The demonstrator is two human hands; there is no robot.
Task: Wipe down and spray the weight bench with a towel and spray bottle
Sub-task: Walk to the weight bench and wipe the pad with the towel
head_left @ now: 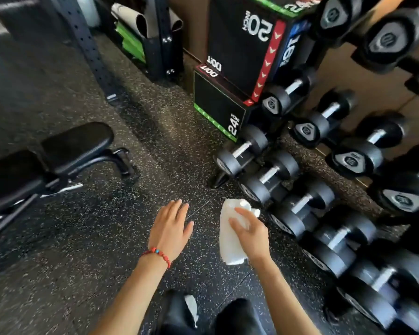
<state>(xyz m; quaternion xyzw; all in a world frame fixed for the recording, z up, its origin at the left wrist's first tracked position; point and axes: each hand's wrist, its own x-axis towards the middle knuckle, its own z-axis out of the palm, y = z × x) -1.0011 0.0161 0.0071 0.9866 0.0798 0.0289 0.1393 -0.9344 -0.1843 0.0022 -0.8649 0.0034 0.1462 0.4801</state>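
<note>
The work on the weight bench (58,160) seems not yet begun, or at least nothing here shows it: the black pads look dry and plain, though the picture is a little blurred and a thin wet film would be hard to see. The bench stands at the left of the scene, well apart from both hands, with its seat pad toward the middle and its frame foot on the speckled rubber floor (82,238). The white towel (230,238) is already taken up; it hangs folded from the right hand (250,234), whose fingers are closed around its upper part, with the lower end free in the air above the floor. The spray bottle I cannot find anywhere in this view, so I judge that both the spraying and the wiping are left to do, and the bottle must first be fetched. The left hand (171,228) holds nothing: its fingers are spread and slightly bent, palm down, reaching forward at middle height just left of the towel without touching it. Both forearms stretch out from the near edge, almost parallel. At the right stands a rack of dumbbells (300,209), near the right hand, and stacked plyo boxes (240,56) are farther away.
</note>
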